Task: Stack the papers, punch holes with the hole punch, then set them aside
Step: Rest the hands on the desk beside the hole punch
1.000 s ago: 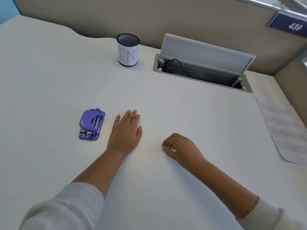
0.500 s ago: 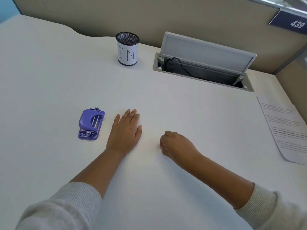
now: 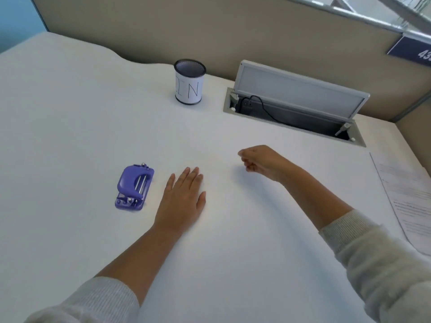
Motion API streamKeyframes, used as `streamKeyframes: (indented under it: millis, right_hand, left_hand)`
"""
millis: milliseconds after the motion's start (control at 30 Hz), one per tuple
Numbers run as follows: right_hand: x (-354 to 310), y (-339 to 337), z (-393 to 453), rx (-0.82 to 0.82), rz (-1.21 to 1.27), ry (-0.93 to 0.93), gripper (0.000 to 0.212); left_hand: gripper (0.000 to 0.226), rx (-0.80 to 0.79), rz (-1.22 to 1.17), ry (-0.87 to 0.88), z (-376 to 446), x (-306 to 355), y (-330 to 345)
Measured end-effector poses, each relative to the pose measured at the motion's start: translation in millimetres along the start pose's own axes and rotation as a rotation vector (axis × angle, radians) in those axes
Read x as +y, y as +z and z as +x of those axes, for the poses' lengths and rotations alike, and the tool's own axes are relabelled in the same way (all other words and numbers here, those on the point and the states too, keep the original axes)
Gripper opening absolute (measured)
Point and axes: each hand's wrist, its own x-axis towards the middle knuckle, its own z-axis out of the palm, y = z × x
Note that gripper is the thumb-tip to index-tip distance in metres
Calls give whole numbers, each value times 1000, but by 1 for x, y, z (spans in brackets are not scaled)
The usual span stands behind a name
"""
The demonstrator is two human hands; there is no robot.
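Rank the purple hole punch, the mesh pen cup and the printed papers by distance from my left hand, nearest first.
From the left hand:
1. Purple hole punch, just left of it.
2. Mesh pen cup, at the desk's back.
3. Printed papers, far right edge.

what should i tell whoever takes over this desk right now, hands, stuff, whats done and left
Left hand: flat, palm down on the desk, holding nothing, just right of the purple hole punch.
Right hand: loosely curled, raised above the desk, nothing visible in its grip.
Papers: lying at the desk's right edge, partly out of frame, untouched by either hand.
Done: cannot tell from this view whether the papers are punched.
Left, if not: stack papers, punch holes, set aside.
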Motion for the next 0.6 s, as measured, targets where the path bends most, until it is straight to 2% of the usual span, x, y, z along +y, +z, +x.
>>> streamKeyframes:
  millis: [233,400,600]
  right_hand:
    - [-109,13,83,139,20,-139,11]
    - [-171,30,136,196,-14,-220,26]
    - [-178,48,176,301,-331,-261,35]
  left_hand:
    - [45,34,7,5,-3,-2,6]
    - [44,58,-6,9,-4,-3,7]
    - [42,80,-9,16,-5,-3,9]
